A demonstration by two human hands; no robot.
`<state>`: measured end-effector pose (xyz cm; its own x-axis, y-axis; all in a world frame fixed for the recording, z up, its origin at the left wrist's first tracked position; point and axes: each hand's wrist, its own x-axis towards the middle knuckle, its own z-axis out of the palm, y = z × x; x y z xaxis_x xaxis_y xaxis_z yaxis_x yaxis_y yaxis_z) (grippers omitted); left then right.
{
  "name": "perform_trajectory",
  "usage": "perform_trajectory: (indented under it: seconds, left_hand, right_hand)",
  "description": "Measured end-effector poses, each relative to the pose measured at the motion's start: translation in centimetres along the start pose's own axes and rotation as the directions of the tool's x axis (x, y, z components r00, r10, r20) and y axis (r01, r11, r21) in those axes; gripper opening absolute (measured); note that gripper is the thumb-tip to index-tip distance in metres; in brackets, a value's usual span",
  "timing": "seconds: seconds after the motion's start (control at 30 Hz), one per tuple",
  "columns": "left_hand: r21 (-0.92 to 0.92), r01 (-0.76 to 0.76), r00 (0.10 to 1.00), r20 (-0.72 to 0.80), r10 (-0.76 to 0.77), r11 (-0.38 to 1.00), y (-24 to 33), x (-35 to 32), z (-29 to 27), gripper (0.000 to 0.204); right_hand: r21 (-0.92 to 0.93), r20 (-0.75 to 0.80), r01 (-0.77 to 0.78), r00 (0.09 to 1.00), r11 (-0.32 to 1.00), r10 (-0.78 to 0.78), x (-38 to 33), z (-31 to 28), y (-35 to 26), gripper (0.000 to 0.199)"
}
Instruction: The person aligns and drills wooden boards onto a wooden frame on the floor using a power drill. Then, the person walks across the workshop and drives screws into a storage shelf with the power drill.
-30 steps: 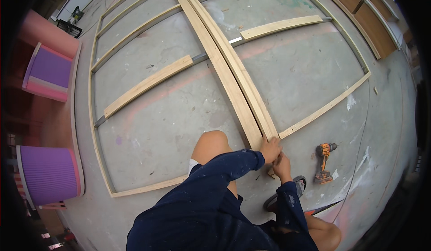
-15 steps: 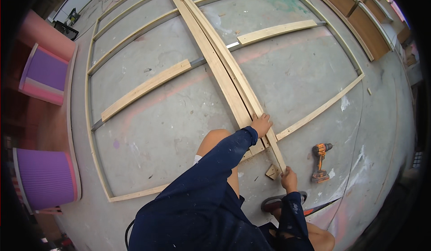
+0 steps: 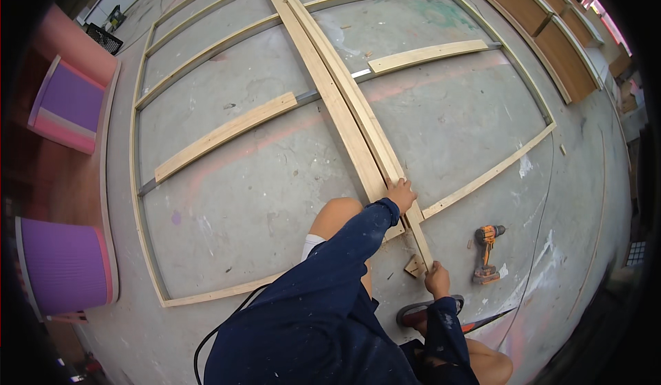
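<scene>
A long narrow wooden strip (image 3: 421, 247) runs along the middle of a large timber frame (image 3: 490, 172), and its near end sticks out past the frame's near edge. My right hand (image 3: 437, 281) is closed round that end. Farther up, my left hand (image 3: 401, 196) lies over the boards with its fingers curled across their edge, pressing or gripping them. Beside the strip, a wider wooden board (image 3: 335, 106) stretches lengthwise through the frame. Just left of my right hand, a small wood offcut (image 3: 414, 266) rests on the floor.
An orange and black cordless drill (image 3: 487, 254) lies on the concrete floor to the right. Short planks (image 3: 231, 134) sit on a crossbar of the frame. Purple and pink curved units (image 3: 65, 264) stand at left, brown panels (image 3: 561, 51) at far right. A black cable (image 3: 219, 326) passes my left side.
The strip's near end and my right hand have shifted slightly left, and the strip lies closer in line with the boards. My left hand stays nearly in place. The view has moved a little.
</scene>
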<state>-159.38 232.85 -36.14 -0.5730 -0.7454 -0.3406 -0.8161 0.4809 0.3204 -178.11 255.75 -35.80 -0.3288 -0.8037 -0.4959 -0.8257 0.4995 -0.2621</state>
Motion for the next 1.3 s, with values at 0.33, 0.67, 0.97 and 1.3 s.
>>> perform_trajectory:
  seconds: [0.33, 0.67, 0.97, 1.3]
  left_hand:
    - [0.021, -0.004, 0.999, -0.054, 0.005, 1.0, 2.8, -1.3, 3.5, 0.029]
    - [0.036, -0.004, 0.999, -0.042, 0.006, 0.999, 2.7, -2.4, 1.9, 0.032]
    - [0.067, -0.027, 0.999, -0.037, 0.029, 0.997, 3.7, -1.7, 1.4, 0.034]
    - [0.223, -0.011, 1.0, 0.031, 0.004, 0.975, 4.8, -1.4, 2.1, 0.033]
  right_hand:
    - [-0.021, 0.084, -0.087, 0.993, 0.996, 0.089, -1.4, 0.8, 2.0, 0.029]
    - [0.064, -0.105, -0.057, 0.992, 0.996, 0.064, -2.2, 3.2, 1.2, 0.027]
    - [-0.106, -0.223, 0.217, 0.946, 0.97, -0.236, -1.1, -5.1, -2.4, 0.052]
    - [-0.24, 0.054, 0.663, 0.738, 0.709, -0.672, -12.4, -25.1, -5.7, 0.044]
